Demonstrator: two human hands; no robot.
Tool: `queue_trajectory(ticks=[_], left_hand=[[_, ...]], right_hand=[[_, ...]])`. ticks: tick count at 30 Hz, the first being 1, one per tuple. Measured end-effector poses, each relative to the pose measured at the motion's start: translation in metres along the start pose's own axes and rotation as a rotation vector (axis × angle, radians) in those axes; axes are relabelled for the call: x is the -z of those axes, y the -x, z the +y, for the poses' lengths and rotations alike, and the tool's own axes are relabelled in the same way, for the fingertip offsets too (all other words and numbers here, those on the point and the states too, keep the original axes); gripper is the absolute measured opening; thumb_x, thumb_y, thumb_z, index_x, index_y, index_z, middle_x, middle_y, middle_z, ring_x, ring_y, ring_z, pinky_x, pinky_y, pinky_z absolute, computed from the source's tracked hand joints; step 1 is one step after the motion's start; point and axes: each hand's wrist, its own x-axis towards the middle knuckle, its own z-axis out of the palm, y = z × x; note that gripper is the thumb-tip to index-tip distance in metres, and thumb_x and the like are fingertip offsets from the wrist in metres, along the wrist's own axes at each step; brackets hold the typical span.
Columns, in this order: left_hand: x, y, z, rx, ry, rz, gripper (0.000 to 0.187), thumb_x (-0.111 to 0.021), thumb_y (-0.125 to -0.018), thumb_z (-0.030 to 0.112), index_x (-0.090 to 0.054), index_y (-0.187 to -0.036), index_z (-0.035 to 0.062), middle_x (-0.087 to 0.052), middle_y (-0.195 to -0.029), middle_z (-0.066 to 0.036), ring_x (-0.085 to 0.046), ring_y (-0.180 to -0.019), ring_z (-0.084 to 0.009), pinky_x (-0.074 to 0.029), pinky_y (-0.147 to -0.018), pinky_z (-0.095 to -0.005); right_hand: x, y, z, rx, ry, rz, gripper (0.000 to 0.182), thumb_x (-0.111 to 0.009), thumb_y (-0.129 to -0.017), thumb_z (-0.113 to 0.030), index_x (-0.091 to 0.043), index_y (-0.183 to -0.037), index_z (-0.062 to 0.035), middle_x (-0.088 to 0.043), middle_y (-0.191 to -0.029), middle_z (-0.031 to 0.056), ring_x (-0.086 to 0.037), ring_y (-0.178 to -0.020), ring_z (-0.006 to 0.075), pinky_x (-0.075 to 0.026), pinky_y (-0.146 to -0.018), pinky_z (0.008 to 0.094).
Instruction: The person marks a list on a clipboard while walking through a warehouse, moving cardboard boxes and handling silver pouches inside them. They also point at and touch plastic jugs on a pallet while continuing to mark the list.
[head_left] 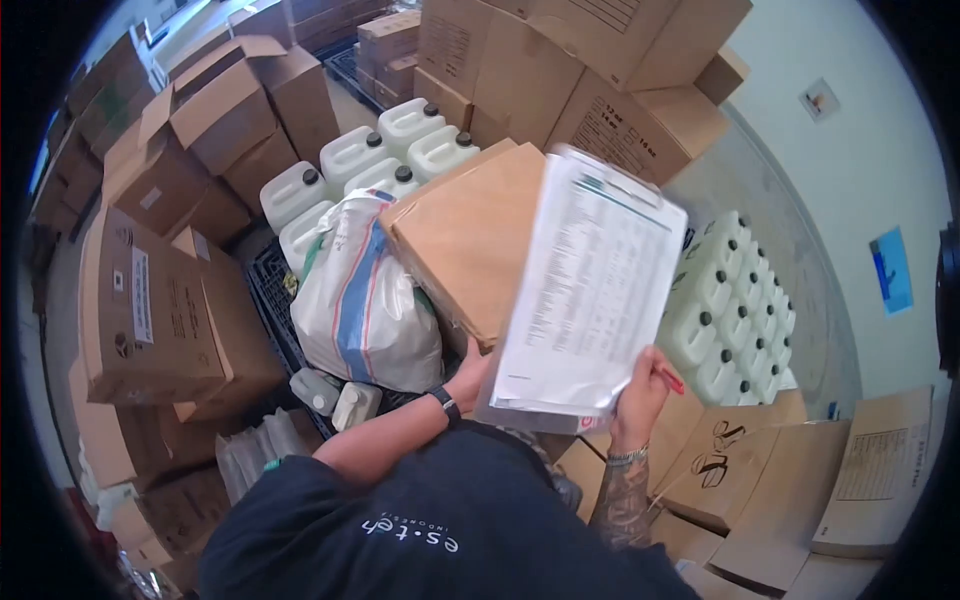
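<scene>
The dark shirt (440, 520) reads "es.tech"; the clipboard sheet's (590, 290) print is illegible.

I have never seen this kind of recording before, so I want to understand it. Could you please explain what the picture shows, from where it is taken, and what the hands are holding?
There is no machine here. A person wears one camera on the head, and it looks forward and down, so the round, bent picture shows their own arms and dark shirt from above.

The right hand holds a clipboard with printed sheets and also a red pen. The left hand, with a black wristband, rests under a brown cardboard box, beside the clipboard's lower edge; its grip is mostly hidden.

This is a storeroom. Behind the box lie a white sack with a blue stripe and white plastic jerrycans with dark caps. More jerrycans stand to the right. Stacked cardboard boxes fill the rest.
</scene>
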Motion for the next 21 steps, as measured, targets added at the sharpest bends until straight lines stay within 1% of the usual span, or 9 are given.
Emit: queue_trajectory(ticks=[1,2,5,8,10,13,16,18,21], left_hand=[[0.007,-0.013,0.0,-0.196,-0.414,0.413,0.061,-0.045,-0.102,0.036,-0.026,-0.145,-0.0037,-0.054,-0.129,-0.018,-0.06,-0.111,-0.0251,-0.054,-0.087,-0.037],[0.004,-0.018,0.007,-0.203,-0.426,0.427,0.061,-0.045,-0.102,0.036,-0.026,-0.145,-0.0037,-0.054,-0.129,-0.018,-0.06,-0.111,-0.0251,-0.054,-0.087,-0.037],[-0.024,-0.018,0.01,-0.313,-0.252,0.523,0.04,-0.046,-0.102,0.029,-0.057,-0.122,-0.0028,-0.067,-0.106,-0.011,-0.067,-0.094,-0.0203,-0.056,-0.08,-0.0328],[-0.041,-0.016,0.005,-0.541,-0.513,0.585,0.038,-0.047,-0.101,0.028,-0.057,-0.122,-0.0026,-0.067,-0.107,-0.011,-0.067,-0.094,-0.0199,-0.056,-0.08,-0.0327],[-0.055,-0.019,-0.002,-0.566,-0.391,0.718,0.038,-0.048,-0.101,0.03,-0.058,-0.12,-0.0016,-0.067,-0.104,-0.009,-0.067,-0.088,-0.0172,-0.055,-0.075,-0.0301],[-0.044,0.01,0.006,-0.502,-0.68,0.726,0.033,-0.053,-0.099,0.031,-0.059,-0.117,0.003,-0.064,-0.098,-0.003,-0.063,-0.084,-0.0113,-0.049,-0.067,-0.0216],[-0.121,0.034,0.002,-0.54,-0.8,0.881,0.03,-0.062,-0.095,0.028,-0.059,-0.112,0.0044,-0.063,-0.095,-0.002,-0.062,-0.087,-0.0111,-0.049,-0.067,-0.0213],[-0.182,0.069,-0.01,-0.456,-1.371,0.887,0.032,-0.072,-0.087,0.026,-0.06,-0.108,0.0048,-0.063,-0.094,-0.001,-0.063,-0.088,-0.0118,-0.05,-0.073,-0.0237],[-0.255,0.12,-0.049,-0.206,-1.751,0.635,0.034,-0.079,-0.08,0.021,-0.061,-0.103,0.0046,-0.064,-0.098,-0.003,-0.063,-0.092,-0.0163,-0.05,-0.084,-0.0301]], right_hand=[[-0.011,-0.014,-0.007,0.017,-0.031,-0.069,0.019,-0.052,-0.101,-0.019,-0.056,-0.099,-0.0006,-0.06,-0.098,0.0045,-0.053,-0.091,0.0106,-0.044,-0.084,0.0277],[-0.023,-0.027,-0.014,0.038,-0.063,-0.148,0.02,-0.051,-0.102,-0.019,-0.055,-0.1,0.0005,-0.058,-0.093,0.0031,-0.053,-0.088,0.0091,-0.044,-0.083,0.026],[-0.043,-0.053,-0.03,0.098,-0.027,-0.247,0.021,-0.052,-0.102,-0.02,-0.054,-0.099,0.001,-0.058,-0.091,0.003,-0.053,-0.085,0.0079,-0.044,-0.079,0.0248],[-0.053,-0.084,-0.043,0.129,0.013,-0.365,0.022,-0.052,-0.102,-0.021,-0.054,-0.1,0.0009,-0.059,-0.09,0.003,-0.053,-0.083,0.0078,-0.045,-0.077,0.0249],[-0.056,-0.104,-0.05,0.108,0.0,-0.433,0.022,-0.053,-0.102,-0.021,-0.054,-0.1,0.0009,-0.059,-0.089,0.0029,-0.053,-0.083,0.0076,-0.045,-0.076,0.0247],[-0.066,-0.127,-0.053,0.115,-0.014,-0.557,0.022,-0.053,-0.101,-0.021,-0.055,-0.099,0.001,-0.06,-0.089,0.003,-0.053,-0.082,0.0071,-0.045,-0.075,0.0243],[-0.076,-0.136,-0.059,0.119,-0.052,-0.664,0.023,-0.054,-0.101,-0.021,-0.056,-0.098,0.0012,-0.06,-0.089,0.0032,-0.053,-0.082,0.0069,-0.045,-0.075,0.0243],[-0.082,-0.139,-0.064,0.102,-0.089,-0.722,0.023,-0.054,-0.101,-0.022,-0.056,-0.098,0.0012,-0.061,-0.09,0.0034,-0.053,-0.082,0.0069,-0.045,-0.075,0.0243],[-0.087,-0.145,-0.07,0.138,-0.091,-0.783,0.023,-0.054,-0.101,-0.022,-0.056,-0.099,0.0011,-0.061,-0.09,0.0037,-0.053,-0.083,0.0067,-0.045,-0.076,0.0245]])
